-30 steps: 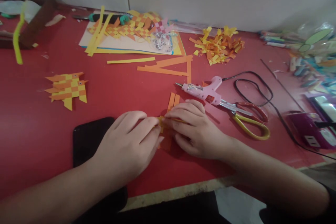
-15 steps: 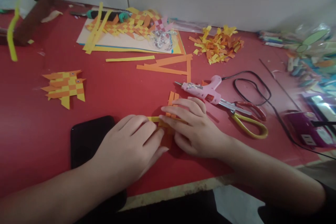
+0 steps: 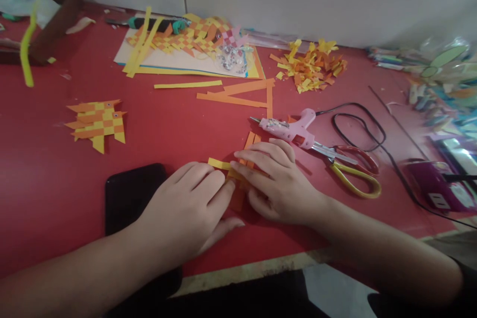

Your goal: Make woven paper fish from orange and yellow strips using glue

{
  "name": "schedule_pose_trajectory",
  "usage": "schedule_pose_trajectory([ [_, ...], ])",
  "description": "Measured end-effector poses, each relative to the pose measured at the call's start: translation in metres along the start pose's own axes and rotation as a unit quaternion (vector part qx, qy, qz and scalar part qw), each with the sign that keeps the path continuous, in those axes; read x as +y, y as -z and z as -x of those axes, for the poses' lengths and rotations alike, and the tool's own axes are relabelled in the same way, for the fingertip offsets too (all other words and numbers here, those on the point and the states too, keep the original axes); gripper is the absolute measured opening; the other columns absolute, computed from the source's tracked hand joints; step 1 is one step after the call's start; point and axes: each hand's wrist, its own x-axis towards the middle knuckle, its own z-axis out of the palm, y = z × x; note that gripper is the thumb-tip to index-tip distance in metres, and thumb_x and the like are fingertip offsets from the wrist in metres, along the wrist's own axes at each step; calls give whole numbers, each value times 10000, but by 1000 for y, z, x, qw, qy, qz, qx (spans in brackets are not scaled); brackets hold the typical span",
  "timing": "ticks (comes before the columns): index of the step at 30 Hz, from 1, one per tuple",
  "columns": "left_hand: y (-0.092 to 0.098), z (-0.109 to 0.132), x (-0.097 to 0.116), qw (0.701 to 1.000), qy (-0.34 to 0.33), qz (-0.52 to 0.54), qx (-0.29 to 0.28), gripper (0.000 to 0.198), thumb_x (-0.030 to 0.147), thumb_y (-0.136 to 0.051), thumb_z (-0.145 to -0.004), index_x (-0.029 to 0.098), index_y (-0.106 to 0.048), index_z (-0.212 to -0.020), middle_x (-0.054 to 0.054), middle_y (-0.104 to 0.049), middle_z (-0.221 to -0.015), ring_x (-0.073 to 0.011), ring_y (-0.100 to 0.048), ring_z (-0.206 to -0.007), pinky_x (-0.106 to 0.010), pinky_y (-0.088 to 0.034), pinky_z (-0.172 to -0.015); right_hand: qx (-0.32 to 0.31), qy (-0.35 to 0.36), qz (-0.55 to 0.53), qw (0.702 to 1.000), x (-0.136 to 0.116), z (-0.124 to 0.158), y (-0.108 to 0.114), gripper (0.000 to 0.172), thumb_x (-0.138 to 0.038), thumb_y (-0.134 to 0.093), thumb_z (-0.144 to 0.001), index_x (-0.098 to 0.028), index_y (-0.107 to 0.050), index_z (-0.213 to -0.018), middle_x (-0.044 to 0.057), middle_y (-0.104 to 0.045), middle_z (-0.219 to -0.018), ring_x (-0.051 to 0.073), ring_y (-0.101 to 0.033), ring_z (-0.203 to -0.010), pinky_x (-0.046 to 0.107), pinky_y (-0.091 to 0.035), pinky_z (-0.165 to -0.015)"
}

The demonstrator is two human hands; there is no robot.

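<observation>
Orange paper strips (image 3: 250, 140) stand side by side and cross yellow paper strips (image 3: 218, 163) in a small weave on the table. My right hand (image 3: 279, 184) lies over the weave, its long fingers on the strips and holding them down; the thumb is partly hidden. Curled at the weave's left side is my left hand (image 3: 190, 203), its fingertips on the strips and its thumb sticking out to the right. Much of the weave is covered by the fingers. A finished pair of woven paper fish (image 3: 99, 124) lies to the left.
A pink glue gun (image 3: 285, 129) and scissors (image 3: 354, 179) lie beyond my right hand. The black phone (image 3: 130, 191) is partly under my left forearm. Loose orange strips (image 3: 238, 99), paper scraps (image 3: 313, 67) and stacked sheets (image 3: 179, 62) lie further back.
The weave has turned slightly, its orange strips now leaning further right. The left end of the yellow strip has swung up a little. Both hands stay on it; the view has shifted slightly.
</observation>
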Motion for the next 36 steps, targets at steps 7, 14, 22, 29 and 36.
schedule_pose_trajectory([
  [7,0,0,-1,1000,-6,-10,14,454,435,-559,-936,26,-712,-1058,-172,-704,-1051,-332,-605,-940,-477,-525,-832,-4,7,-36,999,2,-2,0,405,-166,-520,-835,-167,-645,-1220,80,-661,-1279,288,-531,-1183,503,-367,-1032],
  [14,1,-1,-2,1000,0,-12,-10,423,463,-559,-931,115,-703,-1124,-149,-703,-1078,-337,-607,-962,-508,-526,-838,11,-24,-106,994,4,-4,4,275,-153,-518,-865,-145,-699,-1072,84,-695,-963,201,-597,-859,393,-432,-779],
  [22,0,0,-1,1000,-22,-12,4,402,397,-473,-997,87,-708,-1098,-93,-699,-1190,-303,-544,-1110,-463,-401,-1048,54,-14,-76,996,9,0,5,207,-119,-552,-851,-176,-721,-955,53,-741,-1025,226,-584,-937,420,-412,-838],
  [29,0,-1,-1,1000,-26,-2,10,445,420,-449,-1007,71,-715,-1082,-85,-725,-1083,-283,-546,-1044,-437,-390,-1049,47,53,-52,996,12,2,9,273,-117,-557,-807,-228,-724,-992,-23,-778,-1004,235,-625,-1030,474,-353,-946],
  [36,0,0,0,1000,-31,2,2,400,413,-544,-967,76,-703,-1113,-101,-727,-1093,-292,-565,-1063,-466,-424,-1034,42,52,-24,997,12,6,11,241,-149,-577,-823,-241,-724,-991,-40,-784,-992,222,-650,-1029,475,-339,-1025],
])
